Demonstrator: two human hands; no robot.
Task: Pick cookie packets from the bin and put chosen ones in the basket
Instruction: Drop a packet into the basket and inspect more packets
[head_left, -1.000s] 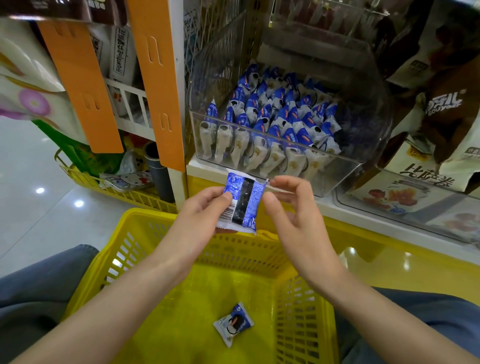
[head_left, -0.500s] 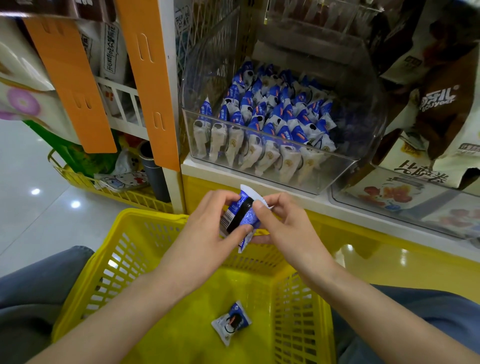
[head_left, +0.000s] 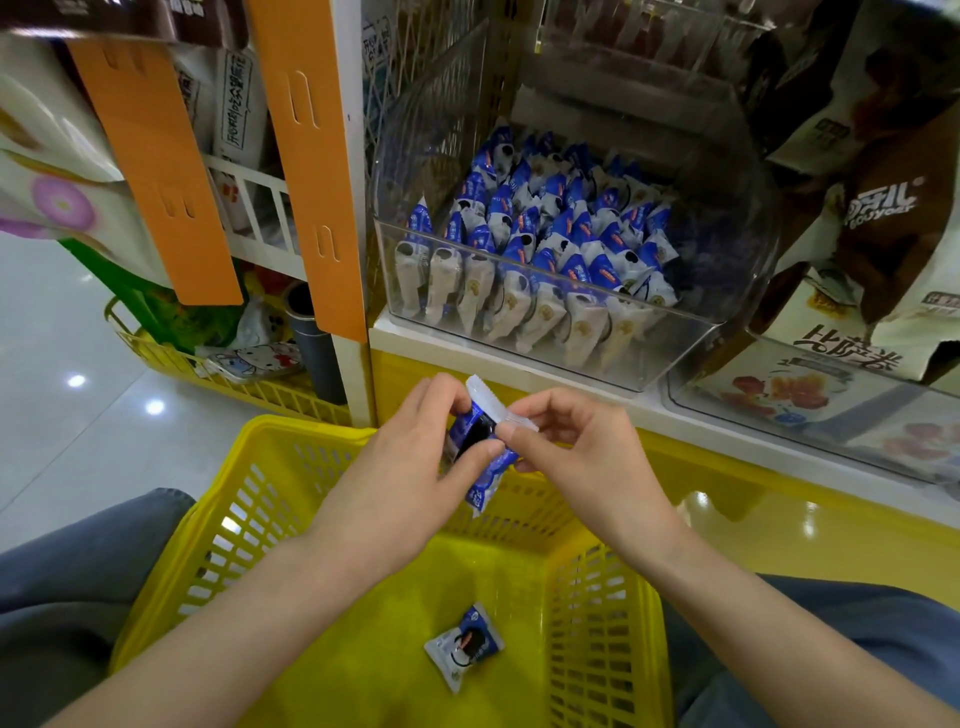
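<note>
While both hands pinch one cookie packet (head_left: 480, 452) above the basket (head_left: 291, 499), left hand (head_left: 410, 467) round its body and right hand (head_left: 576, 447) on its top seal, checking it seems the step; next, probably release beside the packet already lying inside (head_left: 464, 647).

The clear, glossy plastic bin (head_left: 675, 358) holds shiny blue-and-white film packets (head_left: 540, 280). The bright yellow slotted plastic basket (head_left: 218, 525) looks smooth (faintly gleaming). The pale tiled floor (head_left: 62, 415) is polished, mirroring lights.
</note>
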